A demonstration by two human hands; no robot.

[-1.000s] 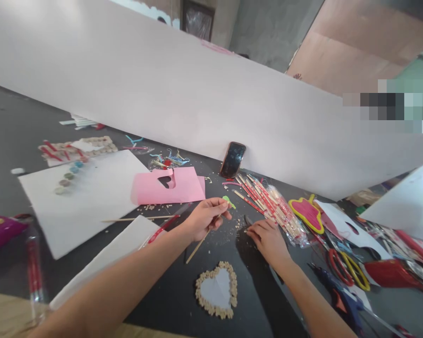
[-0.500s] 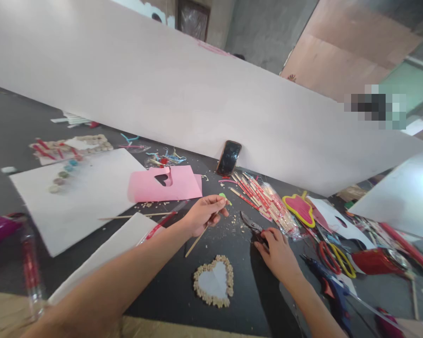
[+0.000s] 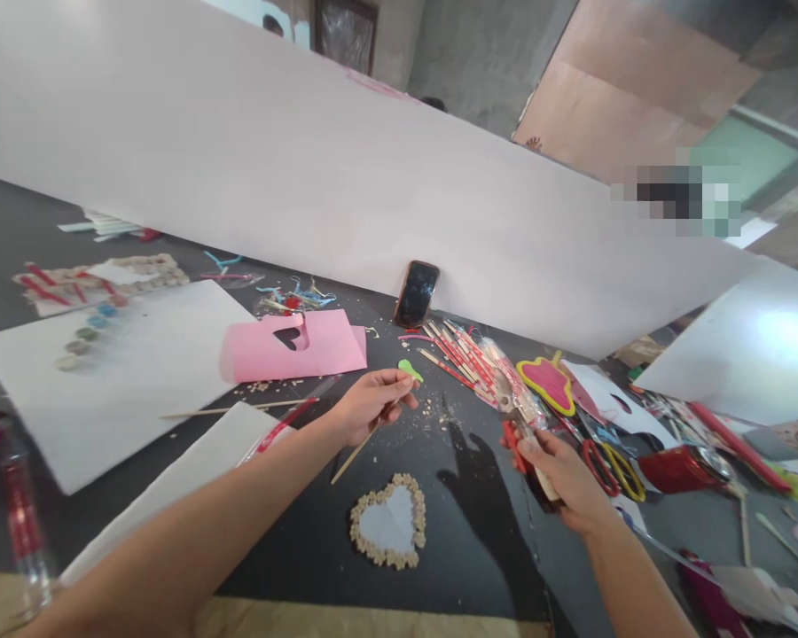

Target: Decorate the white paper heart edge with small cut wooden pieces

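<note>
My left hand (image 3: 371, 403) pinches a thin wooden stick (image 3: 351, 455) topped with a small green piece (image 3: 409, 369), held above the dark table (image 3: 479, 549). My right hand (image 3: 565, 474) is closed round a pair of red-handled cutters (image 3: 522, 434), lifted off the table with the jaws pointing up and away. Below and between the hands lies a white paper heart edged with small beige bits (image 3: 389, 521). Crumbs are scattered on the table near the left hand.
A phone (image 3: 417, 293) leans on the white board (image 3: 306, 177) behind. A pack of red and tan sticks (image 3: 475, 359), a pink sheet with a heart cut-out (image 3: 293, 346), white sheets (image 3: 126, 372), scissors (image 3: 608, 465) and a red-and-yellow shape (image 3: 546, 383) lie around.
My right hand has taken the cutters from the table and raised them to the right. The left hand keeps the stick almost still. The view has shifted right.
</note>
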